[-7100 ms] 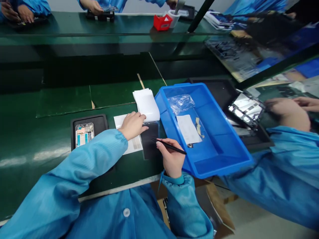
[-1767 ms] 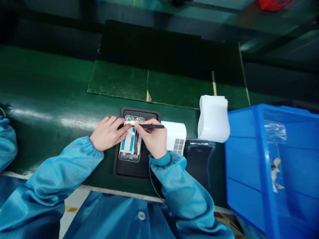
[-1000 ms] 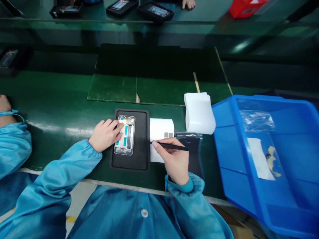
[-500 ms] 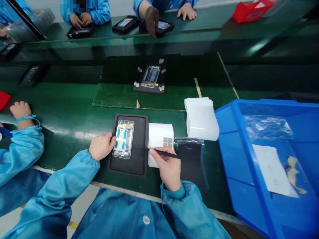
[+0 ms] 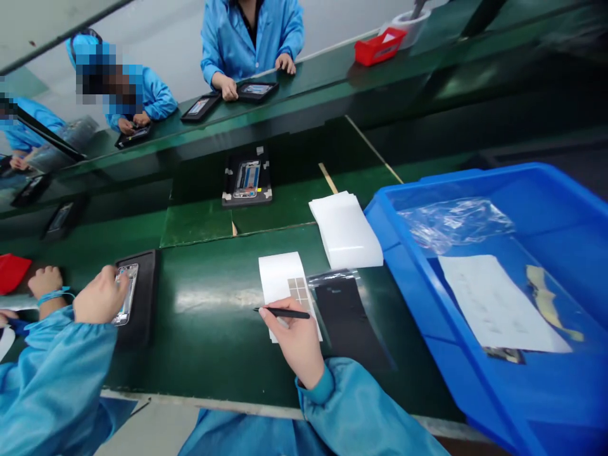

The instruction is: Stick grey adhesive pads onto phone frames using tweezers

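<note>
My left hand (image 5: 99, 296) reaches far left with curled fingers resting on an open phone frame (image 5: 126, 292) that lies in a black tray (image 5: 142, 297) on the green belt. My right hand (image 5: 293, 337) is closed on black tweezers (image 5: 282, 313), their tip pointing left just above the belt. It rests on a white sheet (image 5: 285, 288) carrying small grey stickers (image 5: 299, 290). A black film in a clear bag (image 5: 344, 310) lies to the right of that sheet.
A stack of white sheets (image 5: 346, 229) sits beside a large blue bin (image 5: 479, 278) holding paper and plastic wrap. Another tray with a phone (image 5: 247, 180) sits farther back. A co-worker's hand (image 5: 44, 283) is at the left; other people work across the belt.
The black tray with the phone frame has slid well to the left under my left hand. My right hand stays on the white sheet with the tweezers. My head has lifted.
</note>
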`<act>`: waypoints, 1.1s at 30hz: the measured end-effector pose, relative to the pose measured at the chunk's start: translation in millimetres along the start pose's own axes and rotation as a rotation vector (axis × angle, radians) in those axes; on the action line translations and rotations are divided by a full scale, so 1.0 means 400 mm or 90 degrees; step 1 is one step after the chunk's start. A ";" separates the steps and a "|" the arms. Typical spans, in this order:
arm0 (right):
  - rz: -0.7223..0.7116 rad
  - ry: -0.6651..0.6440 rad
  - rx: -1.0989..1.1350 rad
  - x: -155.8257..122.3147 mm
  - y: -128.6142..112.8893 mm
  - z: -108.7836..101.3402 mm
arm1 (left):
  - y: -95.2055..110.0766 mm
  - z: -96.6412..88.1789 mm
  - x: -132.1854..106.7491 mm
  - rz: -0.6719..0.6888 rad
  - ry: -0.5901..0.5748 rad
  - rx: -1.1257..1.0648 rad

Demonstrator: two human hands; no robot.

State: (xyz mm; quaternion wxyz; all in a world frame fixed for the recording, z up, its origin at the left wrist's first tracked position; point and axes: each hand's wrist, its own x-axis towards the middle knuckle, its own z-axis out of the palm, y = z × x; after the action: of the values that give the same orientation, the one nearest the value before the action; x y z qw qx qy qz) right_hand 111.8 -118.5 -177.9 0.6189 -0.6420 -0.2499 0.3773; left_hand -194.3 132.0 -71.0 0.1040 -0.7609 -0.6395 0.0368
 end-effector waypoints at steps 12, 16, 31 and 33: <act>-0.013 0.036 0.041 0.011 -0.006 0.000 | 0.751 0.003 0.290 -0.060 -0.085 -0.364; -0.014 0.035 0.041 0.008 -0.007 -0.002 | 0.764 0.006 0.321 -0.107 -0.076 -0.435; -0.016 0.019 0.066 -0.020 -0.068 -0.055 | 0.419 -0.020 0.336 0.033 -0.271 -0.845; -0.037 0.028 0.067 -0.040 -0.084 -0.096 | 0.361 -0.028 0.336 0.066 -0.367 -0.856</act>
State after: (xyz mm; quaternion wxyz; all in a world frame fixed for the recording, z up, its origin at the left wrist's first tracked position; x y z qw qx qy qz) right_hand 137.9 -150.8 -143.9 0.6678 -0.6092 -0.2349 0.3575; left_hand -28.8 239.4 -79.4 -0.5598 -0.6495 -0.4891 -0.1599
